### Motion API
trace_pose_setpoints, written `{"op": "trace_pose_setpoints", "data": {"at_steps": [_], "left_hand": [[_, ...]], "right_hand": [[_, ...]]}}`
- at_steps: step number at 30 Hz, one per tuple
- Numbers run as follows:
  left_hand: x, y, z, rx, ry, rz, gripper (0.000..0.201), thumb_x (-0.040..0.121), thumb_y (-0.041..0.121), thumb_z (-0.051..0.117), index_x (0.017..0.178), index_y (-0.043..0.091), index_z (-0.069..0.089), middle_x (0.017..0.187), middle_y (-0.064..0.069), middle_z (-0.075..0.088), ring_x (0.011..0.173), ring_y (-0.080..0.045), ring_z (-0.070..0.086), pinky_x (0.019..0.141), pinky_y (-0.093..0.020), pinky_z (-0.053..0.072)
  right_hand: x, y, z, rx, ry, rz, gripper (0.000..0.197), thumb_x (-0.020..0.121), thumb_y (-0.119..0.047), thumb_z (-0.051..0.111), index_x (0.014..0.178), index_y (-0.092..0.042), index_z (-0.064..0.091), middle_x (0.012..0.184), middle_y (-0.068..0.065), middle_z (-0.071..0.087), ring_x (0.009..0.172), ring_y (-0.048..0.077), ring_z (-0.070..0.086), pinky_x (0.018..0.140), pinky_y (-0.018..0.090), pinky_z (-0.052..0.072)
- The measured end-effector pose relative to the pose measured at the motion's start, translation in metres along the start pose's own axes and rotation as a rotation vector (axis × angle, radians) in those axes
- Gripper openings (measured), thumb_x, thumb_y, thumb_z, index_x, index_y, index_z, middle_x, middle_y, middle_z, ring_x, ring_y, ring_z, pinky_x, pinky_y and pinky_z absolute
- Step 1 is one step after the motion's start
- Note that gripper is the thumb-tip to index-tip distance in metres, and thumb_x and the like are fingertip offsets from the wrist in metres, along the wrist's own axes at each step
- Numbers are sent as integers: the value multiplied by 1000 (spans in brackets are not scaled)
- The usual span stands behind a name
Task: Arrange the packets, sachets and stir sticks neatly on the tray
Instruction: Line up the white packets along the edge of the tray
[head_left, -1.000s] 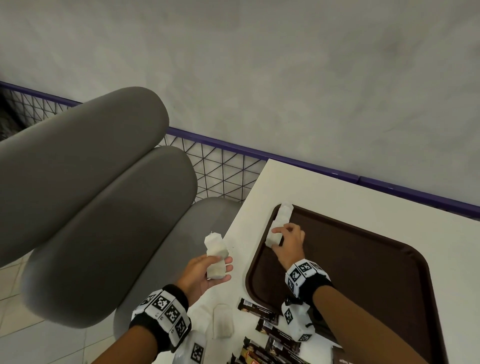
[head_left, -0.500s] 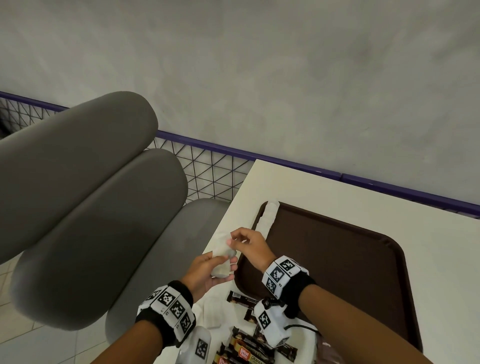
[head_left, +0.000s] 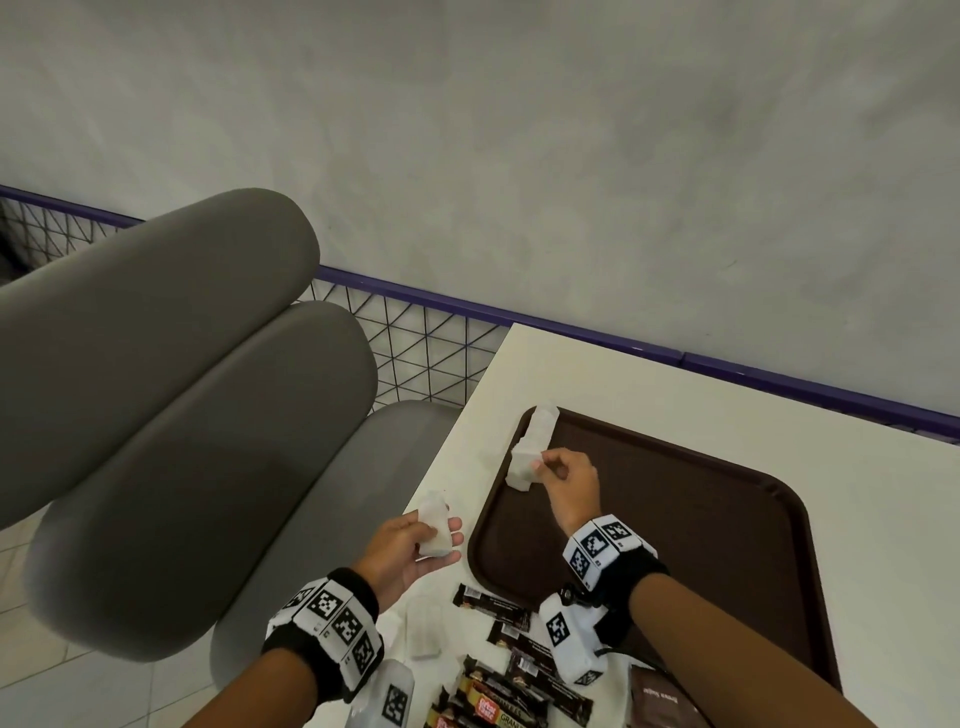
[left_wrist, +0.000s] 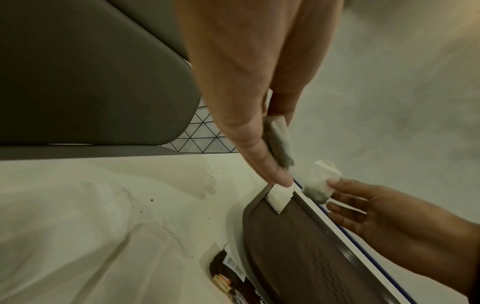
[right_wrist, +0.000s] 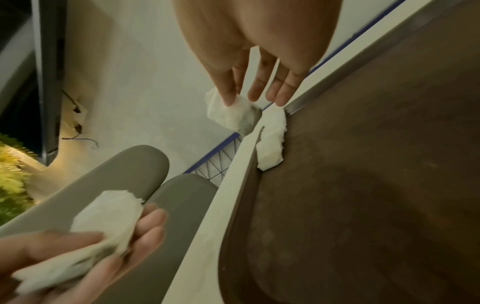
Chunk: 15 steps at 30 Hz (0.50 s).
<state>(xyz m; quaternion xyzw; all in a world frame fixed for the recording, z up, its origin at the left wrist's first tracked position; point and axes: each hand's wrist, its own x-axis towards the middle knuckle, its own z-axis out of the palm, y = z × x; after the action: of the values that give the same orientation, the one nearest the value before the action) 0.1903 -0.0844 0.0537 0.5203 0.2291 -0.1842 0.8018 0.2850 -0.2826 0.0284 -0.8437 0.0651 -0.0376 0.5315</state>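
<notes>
A dark brown tray (head_left: 701, 519) lies on the white table. White sachets (head_left: 543, 423) lie in a line along its far-left rim. My right hand (head_left: 540, 465) pinches another white sachet (head_left: 521, 467) just at the near end of that line; in the right wrist view this sachet (right_wrist: 231, 115) hangs from my fingertips (right_wrist: 230, 100) above the laid sachets (right_wrist: 271, 144). My left hand (head_left: 431, 535) hovers left of the tray, palm up, fingers curled round a small stack of white sachets (head_left: 435, 527), also seen as the stack (right_wrist: 103, 222).
Several dark packets (head_left: 493, 605) and a pale sachet (head_left: 423, 629) lie on the table (head_left: 649, 395) near the tray's near-left corner. A brown packet (head_left: 660, 696) sits at the bottom. Grey chair cushions (head_left: 182, 415) stand left; a purple rail (head_left: 571, 330) runs behind.
My right hand went from the tray to my left hand, took one sachet off the stack, and has carried it back to the tray's left rim. The left hand barely moved.
</notes>
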Motion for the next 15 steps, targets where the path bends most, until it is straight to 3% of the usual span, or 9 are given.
{"op": "trace_pose_setpoints", "data": {"at_steps": [3, 7, 10, 15], "left_hand": [[0, 0, -1, 26, 13, 3, 27, 96, -1, 40, 119, -3, 55, 110, -20, 66, 97, -31, 65, 66, -33, 60], [1, 1, -2, 40, 33, 6, 25, 97, 8, 45, 116, 0, 58, 112, -19, 66, 98, -31, 65, 66, -32, 60], [3, 1, -4, 33, 45, 1, 26, 96, 10, 47, 116, -1, 59, 114, -20, 66, 101, -32, 65, 69, -34, 60], [6, 2, -11, 17, 51, 4, 26, 96, 9, 48, 117, -3, 57, 113, -21, 65, 99, -33, 65, 68, -34, 60]], "right_hand": [[0, 7, -7, 30, 3, 80, 4, 85, -7, 60, 87, -5, 64, 84, 6, 58, 82, 19, 54, 76, 26, 41], [3, 18, -5, -19, -18, 144, 9, 85, -7, 60, 91, -2, 64, 80, 7, 60, 76, 21, 56, 71, 25, 43], [6, 24, 2, -21, -53, 170, 3, 84, -5, 61, 84, -7, 61, 79, 9, 59, 72, 21, 56, 65, 24, 45], [9, 32, 18, 31, -45, 223, 20, 81, -2, 64, 80, -13, 48, 69, 3, 52, 65, 20, 52, 55, 17, 39]]}}
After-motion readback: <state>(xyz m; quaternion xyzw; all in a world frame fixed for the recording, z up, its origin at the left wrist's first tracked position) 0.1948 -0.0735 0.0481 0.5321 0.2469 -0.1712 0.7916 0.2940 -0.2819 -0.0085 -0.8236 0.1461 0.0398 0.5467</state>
